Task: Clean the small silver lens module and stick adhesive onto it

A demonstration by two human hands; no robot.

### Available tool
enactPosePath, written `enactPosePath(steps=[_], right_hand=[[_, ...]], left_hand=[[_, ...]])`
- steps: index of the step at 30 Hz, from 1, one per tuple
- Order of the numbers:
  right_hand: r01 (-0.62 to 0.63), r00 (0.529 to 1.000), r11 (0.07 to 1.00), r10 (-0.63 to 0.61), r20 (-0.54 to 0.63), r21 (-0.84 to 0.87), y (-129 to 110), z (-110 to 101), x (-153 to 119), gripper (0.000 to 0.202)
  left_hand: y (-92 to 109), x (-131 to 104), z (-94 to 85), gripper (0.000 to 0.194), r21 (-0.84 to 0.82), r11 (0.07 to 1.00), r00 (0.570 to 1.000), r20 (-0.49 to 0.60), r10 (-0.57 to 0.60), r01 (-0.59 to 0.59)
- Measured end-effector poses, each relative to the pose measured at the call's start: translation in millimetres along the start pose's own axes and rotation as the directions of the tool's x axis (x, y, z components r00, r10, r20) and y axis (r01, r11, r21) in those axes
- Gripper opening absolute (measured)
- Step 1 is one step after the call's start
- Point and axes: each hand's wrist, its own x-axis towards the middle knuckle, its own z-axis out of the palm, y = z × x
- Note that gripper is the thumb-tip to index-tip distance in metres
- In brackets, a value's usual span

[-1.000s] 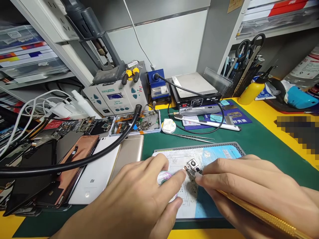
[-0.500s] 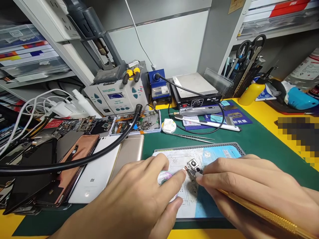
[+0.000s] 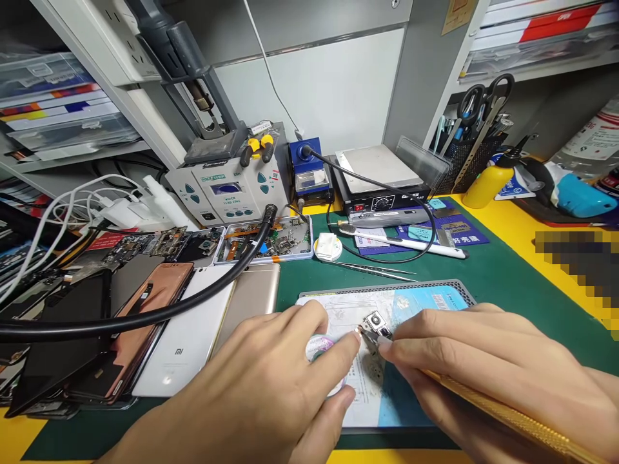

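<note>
My left hand [image 3: 280,374] is curled around a small round spool with a pale purple and white label [image 3: 319,346], mostly covered by the fingers. Its index fingertip presses down beside a small dual-lens phone camera module [image 3: 376,320]. A tiny coppery bit shows at that fingertip. In my right hand [image 3: 464,354] is a craft knife with a knurled gold handle [image 3: 503,412], closed in a pen-like grip. The dark blade points left and meets the spot by my left fingertip, just below the module. Under both hands lies a white and blue printed mat [image 3: 406,403], smudged dark near the module.
Phones [image 3: 174,335] and circuit boards lie on the left, crossed by a thick black hose [image 3: 193,299]. Behind stand a hot-air station [image 3: 227,187], a parts tray [image 3: 309,251] and a heating plate [image 3: 377,167]. Tweezers [image 3: 372,268] and a white toothbrush [image 3: 411,241] lie beyond the mat.
The view has shifted very slightly. Both hands and the knife stay in nearly the same place, with the blade tip still at the left fingertip.
</note>
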Motion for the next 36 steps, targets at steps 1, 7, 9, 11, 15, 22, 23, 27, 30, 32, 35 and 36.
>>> enactPosePath(steps=[1,7,9,11,15,22,23,27,30,32,35,36], right_hand=[[0.004,1.0,1.0,-0.004,0.018,0.016,0.3,-0.1,0.4,0.02],[-0.011,0.999,0.999,0.009,0.054,0.041,0.8,-1.5,1.1,0.018],[0.002,0.998,0.999,-0.004,0.06,0.04,0.7,-2.3,1.4,0.018],[0.003,0.998,0.999,-0.006,0.062,0.038,1.0,-2.8,2.1,0.018],[0.019,0.996,0.998,-0.024,0.087,0.057,2.8,-2.9,3.8,0.019],[0.055,0.994,0.996,-0.061,0.091,0.072,2.2,-1.9,4.9,0.027],[0.055,0.995,0.996,-0.061,0.081,0.068,1.8,-1.9,5.0,0.027],[0.047,0.997,0.997,-0.05,0.059,0.056,1.6,-1.6,4.3,0.028],[0.055,0.995,0.997,-0.06,0.074,0.061,2.2,-1.2,2.4,0.027],[0.05,0.996,0.997,-0.054,0.07,0.056,2.4,-0.9,0.9,0.026],[0.04,0.997,0.998,-0.042,0.067,0.04,2.9,0.0,-0.7,0.027],[0.035,0.997,0.999,-0.038,0.069,0.037,3.0,0.4,-1.0,0.027]], left_hand=[[0.6,-0.3,-0.3,0.033,0.001,1.0,1.0,-0.007,-0.001,0.001],[2.4,-0.5,-0.8,0.03,-0.008,1.0,1.0,0.007,-0.03,0.03],[1.7,-0.9,-0.1,0.03,-0.012,1.0,1.0,0.001,-0.029,0.029],[1.3,-1.4,0.2,0.031,-0.003,1.0,0.999,-0.01,-0.031,0.031],[3.0,-2.0,-1.6,0.03,0.0,1.0,1.0,-0.012,-0.026,0.026],[6.1,0.0,-4.8,0.033,0.007,0.999,0.999,-0.02,-0.035,0.035],[5.8,0.2,-4.3,0.034,0.009,1.0,0.999,-0.028,-0.029,0.029],[2.6,-0.6,-0.1,0.035,0.017,1.0,0.999,-0.034,-0.012,0.012],[0.1,-1.5,2.3,0.035,0.015,1.0,0.999,-0.041,0.007,-0.006],[-0.3,-1.2,1.9,0.035,0.023,1.0,0.999,-0.042,0.004,-0.003],[1.0,0.5,-1.3,0.035,0.021,1.0,0.999,-0.045,0.02,-0.019],[1.8,0.9,-2.3,0.035,0.021,1.0,0.999,-0.044,0.019,-0.018]])
